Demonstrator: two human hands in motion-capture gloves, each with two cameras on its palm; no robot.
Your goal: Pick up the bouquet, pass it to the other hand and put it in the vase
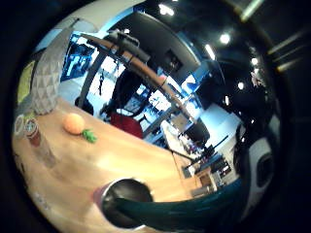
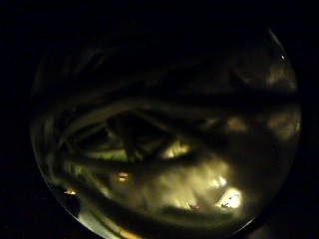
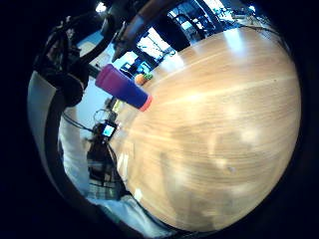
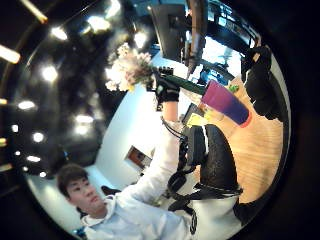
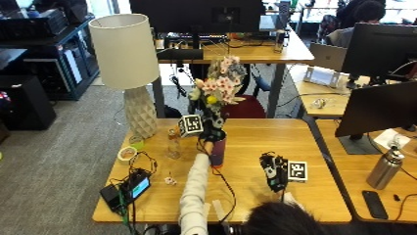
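The bouquet is gripped by the left hand directly above the vase; stems should be lowered straight in. The right hand, at 3 o'clock, rests spread on the table.

Pink-white bouquet upright, stems over purple vase on table.

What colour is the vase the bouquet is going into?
The tall tumbler-shaped vase is purple, shading to an orange-red base, clearest in the right thumb side palm view.
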